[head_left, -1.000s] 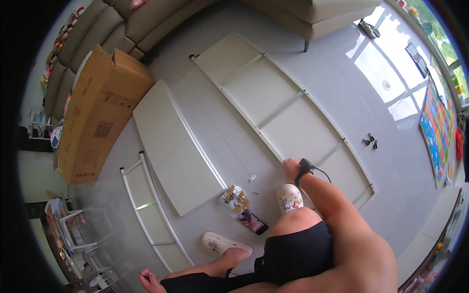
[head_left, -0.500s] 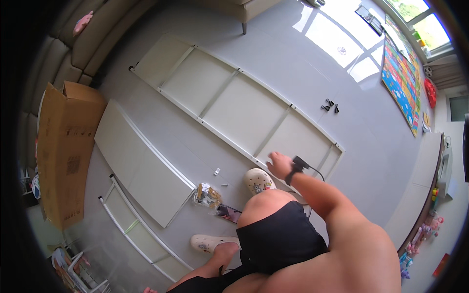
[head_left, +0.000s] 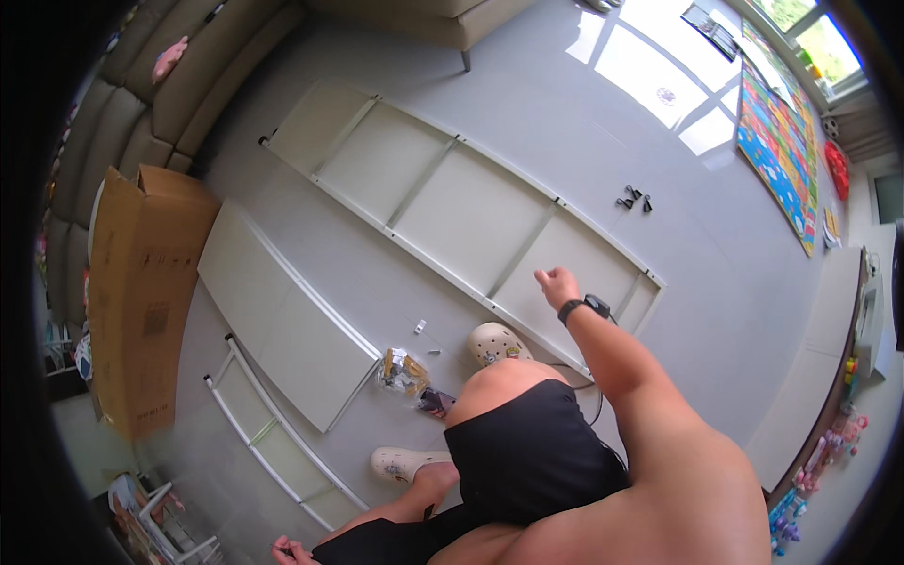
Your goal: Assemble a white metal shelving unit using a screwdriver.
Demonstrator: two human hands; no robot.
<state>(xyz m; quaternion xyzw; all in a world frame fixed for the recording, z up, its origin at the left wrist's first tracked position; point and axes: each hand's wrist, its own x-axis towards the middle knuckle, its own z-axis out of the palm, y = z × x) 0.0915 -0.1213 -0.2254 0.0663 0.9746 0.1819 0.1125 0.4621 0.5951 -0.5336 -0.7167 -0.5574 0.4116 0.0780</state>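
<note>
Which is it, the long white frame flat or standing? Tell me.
Flat: the frame lies along the floor, its broad side with the crossbars facing up.

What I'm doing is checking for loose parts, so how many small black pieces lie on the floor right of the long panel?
3, clustered right of the long panel: a left piece, a top piece and a right piece. Others may be hidden elsewhere.

Head-worn fisheye camera looked down, knee (head_left: 499,388) sat close below, floor (head_left: 711,330) stretched farther off, window (head_left: 831,49) showed at upper right
</note>
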